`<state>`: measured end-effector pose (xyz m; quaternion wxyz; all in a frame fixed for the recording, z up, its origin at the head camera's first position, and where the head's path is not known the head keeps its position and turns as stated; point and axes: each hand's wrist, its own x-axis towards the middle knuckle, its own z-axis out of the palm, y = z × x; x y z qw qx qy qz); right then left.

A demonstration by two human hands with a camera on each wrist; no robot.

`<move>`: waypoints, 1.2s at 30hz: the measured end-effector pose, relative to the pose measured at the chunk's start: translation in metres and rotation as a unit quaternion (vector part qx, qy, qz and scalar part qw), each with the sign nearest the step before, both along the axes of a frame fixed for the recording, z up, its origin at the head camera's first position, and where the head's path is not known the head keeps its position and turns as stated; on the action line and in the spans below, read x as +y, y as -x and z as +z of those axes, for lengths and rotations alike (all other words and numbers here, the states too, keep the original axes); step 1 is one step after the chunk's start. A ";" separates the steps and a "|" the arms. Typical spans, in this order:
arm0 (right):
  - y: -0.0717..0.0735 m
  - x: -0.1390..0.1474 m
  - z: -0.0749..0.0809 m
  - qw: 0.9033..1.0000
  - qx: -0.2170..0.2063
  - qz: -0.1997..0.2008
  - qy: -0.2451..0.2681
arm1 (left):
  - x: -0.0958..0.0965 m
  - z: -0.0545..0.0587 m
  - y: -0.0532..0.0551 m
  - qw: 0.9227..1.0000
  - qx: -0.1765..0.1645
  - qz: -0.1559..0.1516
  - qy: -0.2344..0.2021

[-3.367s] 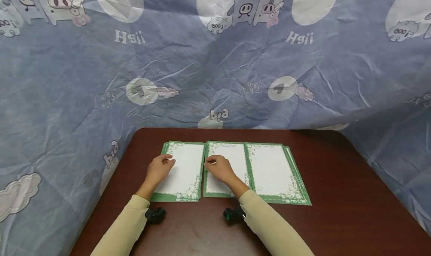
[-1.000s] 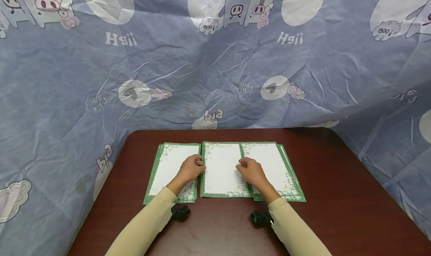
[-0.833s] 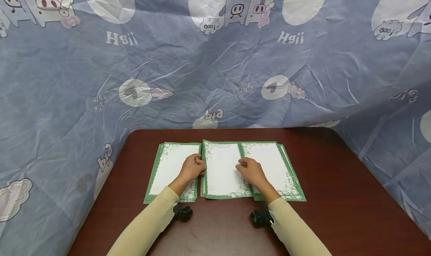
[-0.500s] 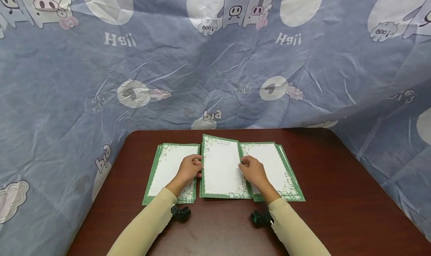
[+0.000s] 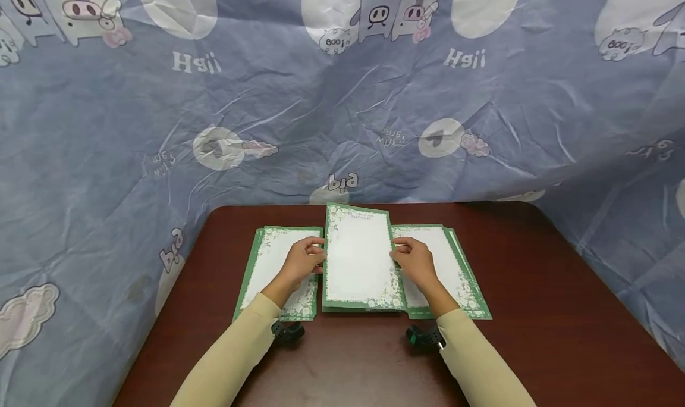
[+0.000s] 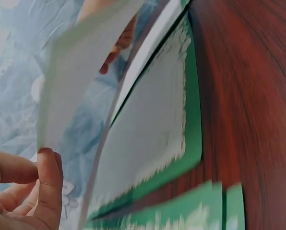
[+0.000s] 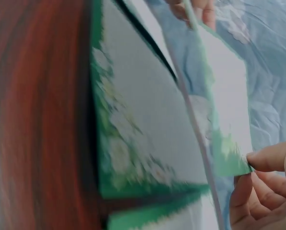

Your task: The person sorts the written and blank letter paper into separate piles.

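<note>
head: your left hand and right hand pinch the middle sheet by its side edges, lifted off its stack, left pile and right pile flat on the tabletop; placing judged pending | left wrist: fingers grip the sheet edge | right wrist: fingers nip the sheet corner

Lifted sheet: thin paper, matt white centre with a printed green floral border; flexed slightly where it was pinched at both side edges.
Left stack and right stack: the same paper, matt, lying flat in layered sheets.
Counter: dark red-brown wood-grain surface, smooth, with a soft sheen at the lower centre of the frame.
Backdrop: blue-grey non-woven cloth, matt, heavily creased, printed with pale cartoon figures.
Sleeves: cream knit fabric, matt and soft.
Wrist mounts: black plastic, slightly glossy.
</note>
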<state>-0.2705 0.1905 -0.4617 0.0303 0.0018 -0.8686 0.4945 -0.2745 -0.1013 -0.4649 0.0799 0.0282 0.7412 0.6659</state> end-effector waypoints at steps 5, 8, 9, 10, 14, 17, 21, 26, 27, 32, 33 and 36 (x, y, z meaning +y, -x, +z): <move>0.000 0.025 0.004 1.000 -0.002 -0.017 0.002 | 0.025 -0.001 0.002 1.000 -0.001 -0.020 -0.008; -0.001 0.043 0.006 1.000 -0.002 -0.027 -0.009 | 0.045 -0.001 0.005 1.000 -0.001 -0.027 -0.014; -0.003 0.049 0.007 0.999 -0.002 -0.031 -0.010 | 0.052 -0.002 0.006 0.999 -0.001 -0.028 -0.017; -0.003 0.055 0.008 0.999 -0.001 -0.038 -0.013 | 0.060 -0.001 0.007 0.999 -0.002 -0.030 -0.018; -0.008 0.077 0.011 0.998 0.002 -0.064 -0.028 | 0.089 -0.002 0.008 0.999 -0.008 -0.041 -0.026; -0.010 0.090 0.011 0.996 0.001 -0.079 -0.045 | 0.108 -0.004 0.007 0.998 -0.013 -0.051 -0.025; -0.012 0.106 0.007 0.993 -0.007 -0.094 -0.071 | 0.127 -0.010 0.004 0.997 -0.024 -0.069 -0.017; -0.014 0.122 0.000 0.990 -0.010 -0.104 -0.094 | 0.137 -0.015 -0.001 0.995 -0.025 -0.095 -0.012; -0.014 0.124 -0.001 0.990 -0.010 -0.106 -0.096 | 0.138 -0.015 -0.001 0.995 -0.020 -0.102 -0.008; -0.015 0.131 -0.004 0.987 -0.019 -0.117 -0.106 | 0.145 -0.015 -0.002 0.991 -0.004 -0.133 0.010; -0.016 0.132 -0.004 0.987 -0.022 -0.117 -0.107 | 0.146 -0.015 -0.002 0.990 -0.002 -0.138 0.014; -0.017 0.136 -0.006 0.987 -0.036 -0.114 -0.108 | 0.149 -0.015 -0.002 0.988 0.000 -0.149 0.035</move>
